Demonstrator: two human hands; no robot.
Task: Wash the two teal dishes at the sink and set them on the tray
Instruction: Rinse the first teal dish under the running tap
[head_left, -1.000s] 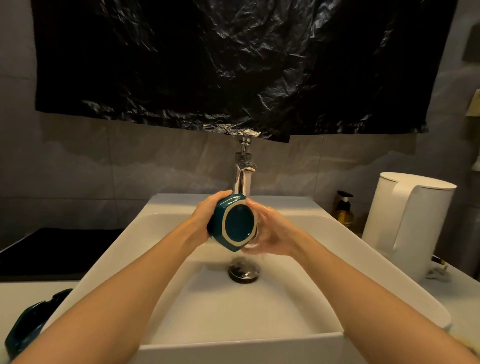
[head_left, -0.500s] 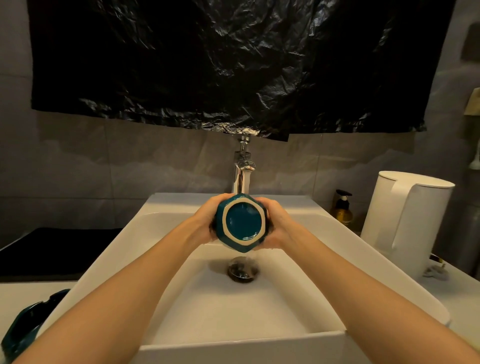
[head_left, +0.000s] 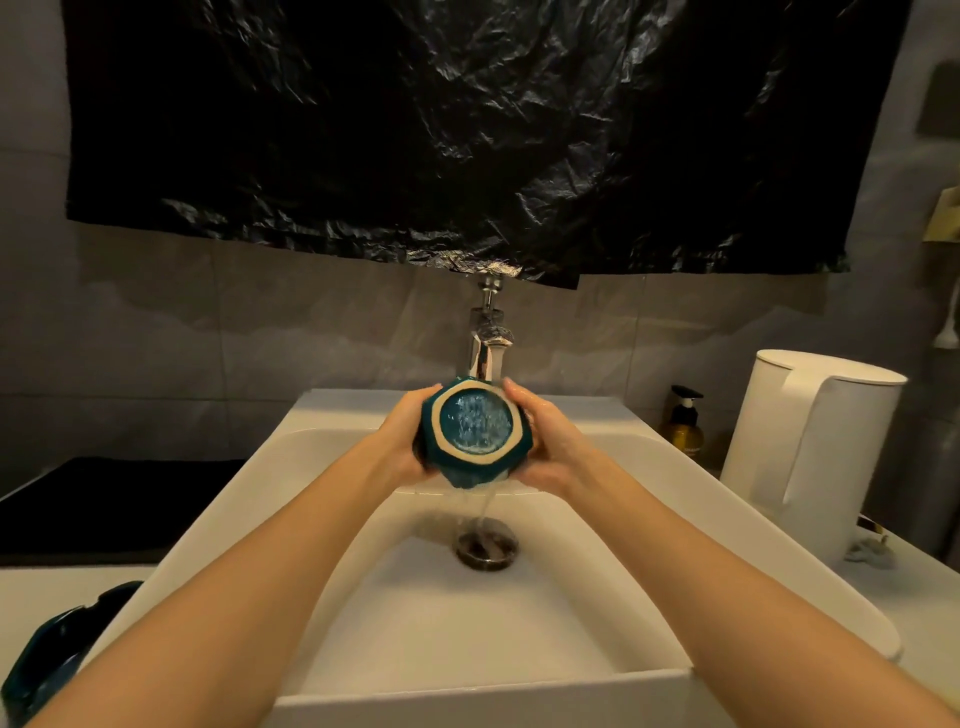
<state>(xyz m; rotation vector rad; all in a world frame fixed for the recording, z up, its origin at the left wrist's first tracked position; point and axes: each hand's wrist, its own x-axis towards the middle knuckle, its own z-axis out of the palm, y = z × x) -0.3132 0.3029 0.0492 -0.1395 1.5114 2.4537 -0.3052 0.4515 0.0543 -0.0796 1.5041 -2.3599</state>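
While my left hand (head_left: 402, 447) & right hand (head_left: 545, 447) grip the teal bowl (head_left: 475, 434) base-up under the tap (head_left: 485, 358), I'd rotate it slowly w/ firm, wet-proof pressure.

— What have I got in my grip?

— 1 teal bowl (head_left: 476, 439), six-sided, held between my left hand (head_left: 402, 451) and right hand (head_left: 545, 451), my palms pressed to its 2 opposite sides. It is tipped so its base faces me: a pale unglazed ring around a teal centre. Water splashes on that base and runs off the lower edge into the sink (head_left: 363, 457) below my grip.

— And the other one?

— 1 more teal dish (head_left: 57, 649) lies well down and left of my grip, outside the sink, only partly seen.
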